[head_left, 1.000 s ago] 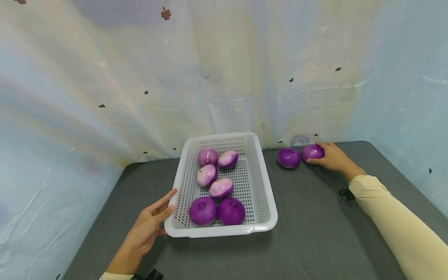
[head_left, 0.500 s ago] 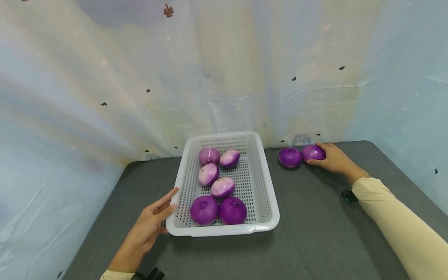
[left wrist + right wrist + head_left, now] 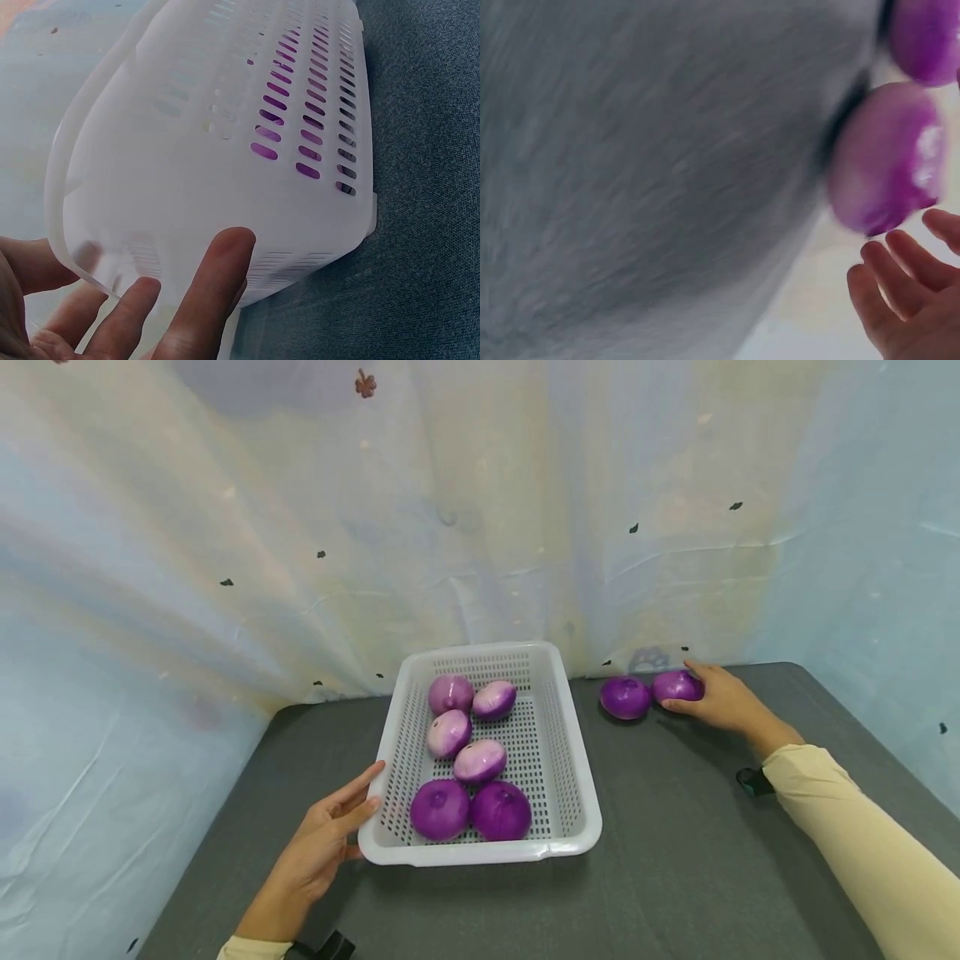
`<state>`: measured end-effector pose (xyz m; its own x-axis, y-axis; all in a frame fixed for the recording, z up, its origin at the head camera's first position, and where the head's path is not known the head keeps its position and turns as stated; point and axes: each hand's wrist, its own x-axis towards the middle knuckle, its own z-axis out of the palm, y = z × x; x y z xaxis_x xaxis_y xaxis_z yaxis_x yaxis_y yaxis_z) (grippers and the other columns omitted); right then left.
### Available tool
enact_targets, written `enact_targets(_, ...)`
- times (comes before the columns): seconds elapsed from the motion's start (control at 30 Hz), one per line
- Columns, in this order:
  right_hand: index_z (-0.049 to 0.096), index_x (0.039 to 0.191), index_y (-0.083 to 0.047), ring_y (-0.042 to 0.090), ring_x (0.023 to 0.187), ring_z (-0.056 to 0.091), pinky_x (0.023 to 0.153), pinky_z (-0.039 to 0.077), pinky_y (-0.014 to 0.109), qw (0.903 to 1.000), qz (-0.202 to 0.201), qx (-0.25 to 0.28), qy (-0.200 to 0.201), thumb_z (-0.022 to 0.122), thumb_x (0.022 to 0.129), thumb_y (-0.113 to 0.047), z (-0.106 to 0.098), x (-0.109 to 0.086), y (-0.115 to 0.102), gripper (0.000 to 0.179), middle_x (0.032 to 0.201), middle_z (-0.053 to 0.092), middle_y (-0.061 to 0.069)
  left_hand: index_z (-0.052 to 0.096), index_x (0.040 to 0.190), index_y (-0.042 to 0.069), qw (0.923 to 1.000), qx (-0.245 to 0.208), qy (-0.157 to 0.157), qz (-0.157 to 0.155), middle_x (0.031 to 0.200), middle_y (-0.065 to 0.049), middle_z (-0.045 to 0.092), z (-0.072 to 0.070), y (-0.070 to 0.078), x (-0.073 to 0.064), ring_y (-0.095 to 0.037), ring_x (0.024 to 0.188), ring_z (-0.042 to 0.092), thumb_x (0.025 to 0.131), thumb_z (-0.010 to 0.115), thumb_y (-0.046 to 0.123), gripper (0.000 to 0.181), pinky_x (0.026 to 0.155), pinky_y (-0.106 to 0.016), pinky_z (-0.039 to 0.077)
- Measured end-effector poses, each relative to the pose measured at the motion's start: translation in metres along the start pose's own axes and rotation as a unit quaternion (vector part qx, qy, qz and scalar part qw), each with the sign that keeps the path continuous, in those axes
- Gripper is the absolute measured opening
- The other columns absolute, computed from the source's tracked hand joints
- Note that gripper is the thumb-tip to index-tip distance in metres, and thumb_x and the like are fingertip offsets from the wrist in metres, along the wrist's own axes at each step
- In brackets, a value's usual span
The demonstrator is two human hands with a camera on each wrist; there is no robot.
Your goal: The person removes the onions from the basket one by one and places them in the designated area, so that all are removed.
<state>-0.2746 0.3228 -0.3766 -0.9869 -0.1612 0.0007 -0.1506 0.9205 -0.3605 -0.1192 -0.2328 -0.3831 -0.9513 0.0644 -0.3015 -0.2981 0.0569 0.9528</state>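
Note:
A white plastic basket (image 3: 576,785) with slotted walls stands in the middle of the head view, with several purple onions (image 3: 501,811) inside. My left hand (image 3: 311,852) grips its front-left rim; in the left wrist view the thumb shows through the plastic and the other fingers (image 3: 217,277) lie along the outside. Two more purple onions sit side by side on the table to the right: a left one (image 3: 626,697) and a right one (image 3: 677,686). Around the right one my right hand (image 3: 720,697) is spread, fingertips just off its skin in the right wrist view.
A dark grey cloth covers the table (image 3: 660,860). A pale patterned curtain (image 3: 480,510) hangs right behind the table's back edge and along both sides. Dark wrist bands (image 3: 752,781) show at the cuffs.
My right hand's fingers have loosened and lifted slightly from the right onion. The left hand keeps its grip on the basket. The whole view has shifted a little.

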Motion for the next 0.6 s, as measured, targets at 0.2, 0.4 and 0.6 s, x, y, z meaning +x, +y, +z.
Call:
enact_targets(0.2, 0.023, 0.155, 0.004, 0.059, 0.140, 0.024, 0.109, 0.023, 0.074, 0.9992, -0.012, 0.029, 0.025, 0.063, 0.092, -0.055, -0.012, -0.019, -0.036, 0.095, 0.154, 0.024, 0.039, 0.041, 0.153, 0.028, 0.9996, -0.010, -0.025, 0.009, 0.158, -0.007, 0.040, -0.002, -0.001, 0.000, -0.011, 0.112, 0.063, 0.098, 0.063, 0.027, 0.059, 0.075, -0.040, 0.060)
enact_targets(0.4, 0.033, 0.153, -0.001, 0.053, 0.140, 0.031, 0.108, 0.027, 0.071, 0.9945, -0.063, 0.046, 0.070, 0.069, 0.091, -0.047, -0.014, -0.056, -0.097, 0.085, 0.154, 0.033, 0.031, 0.040, 0.153, 0.029, 0.9996, -0.008, -0.026, 0.011, 0.158, -0.007, 0.039, -0.002, 0.000, 0.001, -0.011, 0.114, 0.062, 0.098, 0.063, 0.029, 0.059, 0.077, -0.040, 0.060)
enact_targets(0.6, 0.037, 0.153, -0.009, 0.042, 0.142, 0.037, 0.111, 0.031, 0.065, 0.9875, -0.118, 0.071, 0.077, 0.072, 0.089, -0.046, -0.001, -0.093, -0.156, 0.082, 0.155, 0.039, 0.019, 0.040, 0.153, 0.029, 0.9997, -0.007, -0.021, 0.006, 0.158, -0.007, 0.039, -0.001, 0.000, 0.001, -0.014, 0.116, 0.061, 0.099, 0.063, 0.028, 0.059, 0.077, -0.042, 0.060)
